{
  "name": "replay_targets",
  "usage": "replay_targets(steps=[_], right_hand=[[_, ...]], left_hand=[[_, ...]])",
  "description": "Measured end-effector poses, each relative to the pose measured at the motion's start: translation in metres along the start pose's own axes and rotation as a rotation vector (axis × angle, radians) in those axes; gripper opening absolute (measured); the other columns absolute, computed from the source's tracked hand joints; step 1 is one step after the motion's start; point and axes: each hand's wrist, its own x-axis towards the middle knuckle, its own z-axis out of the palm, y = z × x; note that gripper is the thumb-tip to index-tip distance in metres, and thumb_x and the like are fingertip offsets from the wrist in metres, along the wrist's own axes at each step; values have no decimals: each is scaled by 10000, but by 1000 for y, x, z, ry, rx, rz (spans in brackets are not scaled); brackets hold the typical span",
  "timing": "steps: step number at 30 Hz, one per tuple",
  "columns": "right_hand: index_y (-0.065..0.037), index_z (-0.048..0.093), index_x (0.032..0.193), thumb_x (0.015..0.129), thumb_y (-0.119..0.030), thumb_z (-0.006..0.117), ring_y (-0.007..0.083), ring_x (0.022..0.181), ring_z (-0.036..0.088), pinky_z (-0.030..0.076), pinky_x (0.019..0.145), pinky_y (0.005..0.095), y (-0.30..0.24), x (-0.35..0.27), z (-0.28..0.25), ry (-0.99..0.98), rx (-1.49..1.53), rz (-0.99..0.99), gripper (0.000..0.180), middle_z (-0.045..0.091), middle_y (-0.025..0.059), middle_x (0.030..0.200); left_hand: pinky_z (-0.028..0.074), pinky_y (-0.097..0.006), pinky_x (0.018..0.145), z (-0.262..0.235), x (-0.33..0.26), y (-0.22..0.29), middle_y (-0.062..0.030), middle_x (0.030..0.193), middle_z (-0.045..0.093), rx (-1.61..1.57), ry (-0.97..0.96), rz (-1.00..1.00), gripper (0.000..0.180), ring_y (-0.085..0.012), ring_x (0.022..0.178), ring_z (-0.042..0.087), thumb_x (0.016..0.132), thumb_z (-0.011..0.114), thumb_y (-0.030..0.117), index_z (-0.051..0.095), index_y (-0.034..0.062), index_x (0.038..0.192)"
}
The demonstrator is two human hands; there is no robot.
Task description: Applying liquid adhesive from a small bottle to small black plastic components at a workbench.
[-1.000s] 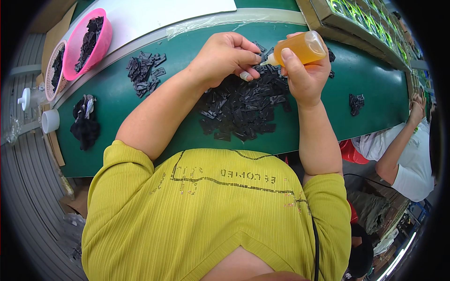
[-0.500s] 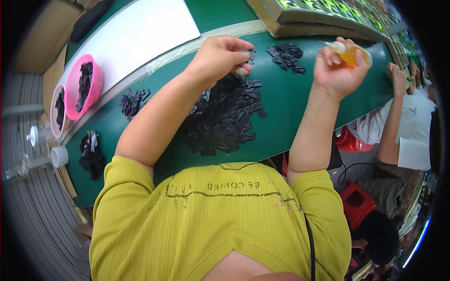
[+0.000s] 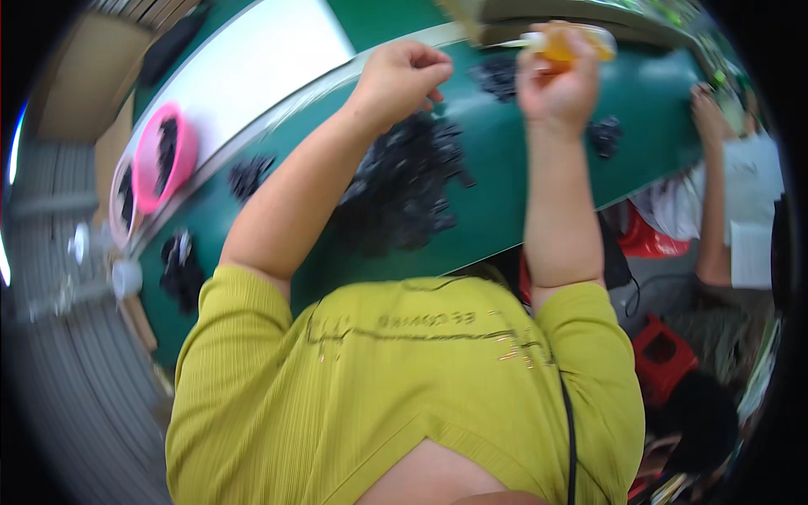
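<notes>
Pinched together above the far edge of a big heap of flat black pieces point(image 3: 400, 189), the fingers of my left hand point(image 3: 396, 80) hide whatever may lie between them. My right hand point(image 3: 560, 93) is wrapped round a clear squeeze bottle point(image 3: 581, 44) of amber liquid, lying on its side with its white nozzle pointing left toward my left hand. Just beyond the right hand's left side is a smaller pile of black pieces point(image 3: 495, 77). Another little black pile point(image 3: 604, 136) lies to the right of my right forearm. The picture is blurred by motion.
On the green table point(image 3: 497, 181), more black pieces point(image 3: 250, 175) lie left of my left arm. A pink basket point(image 3: 187, 172) holds black pieces beside a white board point(image 3: 261, 63). A black bundle point(image 3: 181, 269) sits near the left edge. Another person's arm point(image 3: 714, 168) reaches in at right.
My right hand has moved left and away from me with the bottle, bringing its nozzle nearer my left hand. The small black piece seen at my left fingertips no longer shows. The view has shifted slightly.
</notes>
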Motion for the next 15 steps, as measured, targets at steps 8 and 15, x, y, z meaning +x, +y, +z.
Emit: replay_targets(steps=[8, 15], right_hand=[[-58, 524, 925, 783, -172, 568, 163, 615, 500, 373, 477, 251, 14, -4, 19, 30, -34, 26, 187, 577, 105, 835], [-70, 553, 906, 808, -191, 581, 95, 491, 435, 333, 419, 211, -1, -9, 11, 80, -16, -19, 158, 586, 64, 784]], left_hand=[[489, -256, 608, -69, -68, -26, -39, 792, 643, 304, 185, 25, 209, -122, 689, 598, 800, 663, 193, 647, 39, 940], [484, -411, 733, 18, -60, 4, -133, 894, 596, 793, -215, 447, 158, -338, 865, 584, 678, 672, 158, 663, 110, 828]])
